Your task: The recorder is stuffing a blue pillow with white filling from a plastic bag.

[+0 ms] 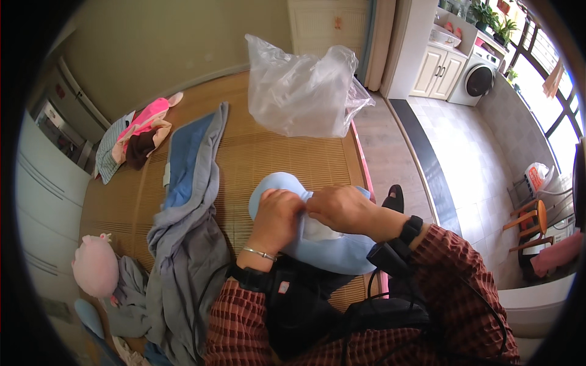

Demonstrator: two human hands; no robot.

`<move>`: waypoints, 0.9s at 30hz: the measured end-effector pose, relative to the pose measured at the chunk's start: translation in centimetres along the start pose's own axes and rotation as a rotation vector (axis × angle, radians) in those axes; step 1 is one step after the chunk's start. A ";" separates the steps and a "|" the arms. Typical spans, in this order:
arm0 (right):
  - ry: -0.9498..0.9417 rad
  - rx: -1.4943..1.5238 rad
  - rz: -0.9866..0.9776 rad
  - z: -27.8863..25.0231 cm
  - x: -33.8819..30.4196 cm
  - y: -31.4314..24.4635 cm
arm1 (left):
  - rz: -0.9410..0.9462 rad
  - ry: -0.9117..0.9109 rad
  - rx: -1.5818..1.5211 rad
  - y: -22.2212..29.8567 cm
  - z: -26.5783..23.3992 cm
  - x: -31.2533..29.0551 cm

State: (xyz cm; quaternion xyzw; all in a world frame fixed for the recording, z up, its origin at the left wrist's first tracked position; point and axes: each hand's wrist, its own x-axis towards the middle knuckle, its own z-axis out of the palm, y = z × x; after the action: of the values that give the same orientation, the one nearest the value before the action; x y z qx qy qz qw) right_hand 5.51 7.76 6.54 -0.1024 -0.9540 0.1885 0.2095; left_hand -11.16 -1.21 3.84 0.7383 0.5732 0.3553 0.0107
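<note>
A soft light-blue cushion (332, 255), curved like a neck pillow, lies across my lap at the edge of the bamboo-mat bed. White material (318, 230) shows at its middle, below my hands. My left hand (278, 215) is closed on the cushion's upper part, fingers bent and pressed into it. Close beside it, my right hand (342, 208) pinches the cushion from the right. The two hands' fingertips nearly meet, and what exactly lies between them is hidden.
A clear plastic bag (305, 91) stands ahead on the bamboo mat (293, 155). To the left lie a grey and blue blanket (183, 238), a pink plush toy (96, 265) and folded clothes (137, 134). A wooden stool (530, 221) and washing machine (476, 78) are at right.
</note>
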 end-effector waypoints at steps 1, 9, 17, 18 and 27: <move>0.027 0.033 0.034 0.1 -0.5 0.2 | -0.035 0.003 0.015 -0.6 -0.1 -0.6; -0.099 0.029 -0.042 1.0 -4.4 -1.8 | -0.228 0.070 -0.168 -1.2 -1.2 -2.4; 0.052 0.381 0.167 1.3 -3.9 -0.7 | -0.397 0.126 -0.118 3.8 -2.6 -3.2; 0.050 0.384 0.167 1.0 -3.7 -0.8 | -0.393 0.076 -0.131 4.4 -2.5 -3.4; 0.080 0.375 0.435 1.5 -2.2 -0.7 | -0.167 -0.260 0.082 5.7 -2.8 -3.9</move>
State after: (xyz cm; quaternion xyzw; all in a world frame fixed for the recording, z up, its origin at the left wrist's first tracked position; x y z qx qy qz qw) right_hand 6.69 6.03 4.75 -0.2716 -0.8490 0.3981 0.2168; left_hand -8.21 -7.59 6.38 0.7278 0.6403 0.2309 0.0843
